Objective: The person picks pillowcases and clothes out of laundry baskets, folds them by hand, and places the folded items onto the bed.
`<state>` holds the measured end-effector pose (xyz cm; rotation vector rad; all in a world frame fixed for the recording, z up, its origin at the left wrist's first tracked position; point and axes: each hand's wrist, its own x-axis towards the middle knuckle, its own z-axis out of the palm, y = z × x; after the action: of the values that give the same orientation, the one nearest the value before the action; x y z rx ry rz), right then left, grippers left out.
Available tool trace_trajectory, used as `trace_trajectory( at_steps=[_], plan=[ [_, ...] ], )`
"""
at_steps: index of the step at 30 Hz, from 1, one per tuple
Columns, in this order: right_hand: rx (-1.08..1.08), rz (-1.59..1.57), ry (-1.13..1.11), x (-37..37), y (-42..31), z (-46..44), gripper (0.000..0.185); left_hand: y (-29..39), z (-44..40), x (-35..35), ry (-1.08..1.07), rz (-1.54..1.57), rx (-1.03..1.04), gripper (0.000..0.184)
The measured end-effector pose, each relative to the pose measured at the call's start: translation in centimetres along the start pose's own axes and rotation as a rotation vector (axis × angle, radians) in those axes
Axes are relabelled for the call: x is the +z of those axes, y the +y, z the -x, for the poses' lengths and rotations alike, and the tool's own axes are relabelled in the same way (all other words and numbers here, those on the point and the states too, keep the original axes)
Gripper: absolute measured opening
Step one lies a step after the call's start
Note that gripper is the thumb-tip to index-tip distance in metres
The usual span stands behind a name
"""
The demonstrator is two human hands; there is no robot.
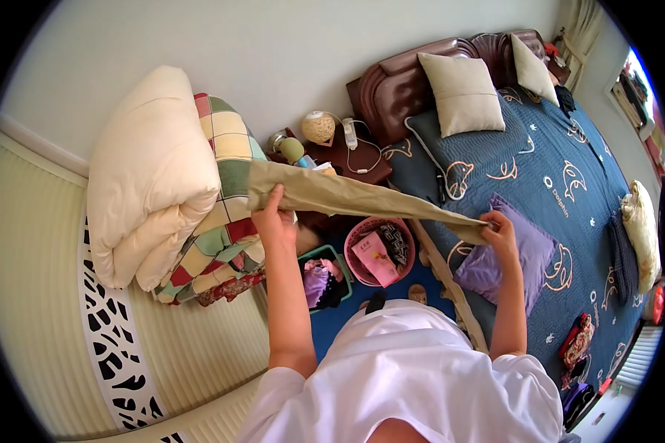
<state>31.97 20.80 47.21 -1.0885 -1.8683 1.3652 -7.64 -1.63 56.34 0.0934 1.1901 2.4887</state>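
Observation:
A long strip of folded khaki cloth (355, 195) is stretched in the air between my two hands, sloping down to the right. At its wider left end, my left hand (275, 221) grips the lower edge with the thumb on the front; the other fingers are behind the cloth. My right hand (499, 235) pinches the narrow right end, above a purple cushion (521, 251) on the bed. Below the cloth stands a pink basket (351, 272) with a pink packet (374, 257) in it.
The bed (569, 214) with a blue dolphin cover and beige pillows (465, 94) fills the right. A rolled cream quilt (151, 177) sits on a patchwork one (225, 133) at the left. A green basket (347, 284) holds clothes. Behind the cloth is a nightstand (355, 159).

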Motion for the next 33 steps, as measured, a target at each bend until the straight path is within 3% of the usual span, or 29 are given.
trace_trajectory(
  at_steps=[2,3,5,7,9,11,13,15,19,23,25,26,29,32,33],
  plan=[
    [0.077,0.088,0.016,-1.5,0.6,0.2,0.018,1.1,1.1,0.7,-0.052,-0.424,0.136,0.040],
    [0.034,0.057,0.084,-2.0,0.7,0.4,0.021,1.7,1.4,0.9,-0.052,-0.423,0.138,0.040],
    [-0.015,0.022,0.145,-2.6,0.7,0.6,0.025,3.1,1.5,0.9,-0.251,-0.685,0.160,0.035],
    [0.054,-0.694,0.305,-2.5,-1.3,0.7,0.032,3.8,0.9,-0.2,-0.302,-0.781,0.142,0.032],
    [-0.011,-0.838,0.259,-3.2,2.1,-0.3,0.037,4.4,0.8,-0.8,-0.358,-0.877,0.117,0.029],
    [-0.024,-0.909,0.280,-3.1,3.7,-0.8,0.035,4.3,1.2,-1.1,-0.468,-1.311,0.249,0.029],
    [-0.043,-0.845,0.353,-2.5,4.6,-1.1,0.029,2.5,1.5,-1.5,-0.465,-1.231,0.251,0.024],
    [0.077,-0.895,0.543,-0.1,1.1,-1.0,0.019,0.9,1.5,-1.7,-0.400,-0.971,0.364,0.024],
    [-0.028,-0.843,0.531,1.5,-0.8,-2.0,0.019,-1.2,3.4,-1.2,-0.228,-0.607,0.222,0.018],
    [-0.096,-0.518,0.474,2.1,0.0,-3.3,0.021,-0.5,2.6,-3.0,-0.321,-0.852,0.262,0.031],
    [-0.104,-0.247,0.375,1.2,-0.7,-3.5,0.025,1.8,2.9,-2.2,0.187,-0.644,0.257,0.027],
    [-0.052,-0.439,0.294,-0.1,-1.5,-3.6,0.025,3.0,3.0,-2.6,0.187,-0.645,0.256,0.027],
    [-0.040,-0.400,0.312,-0.4,-0.8,-4.5,0.025,4.5,3.6,-2.6,0.039,-0.623,0.256,0.027],
    [0.073,-0.610,0.254,0.9,-3.9,-4.4,0.027,2.6,4.2,-1.6,0.246,-0.485,0.205,0.025],
    [0.145,-0.686,0.230,1.3,-4.6,-4.3,0.028,1.5,4.1,-2.3,0.061,-0.478,0.222,0.025]
  ],
)
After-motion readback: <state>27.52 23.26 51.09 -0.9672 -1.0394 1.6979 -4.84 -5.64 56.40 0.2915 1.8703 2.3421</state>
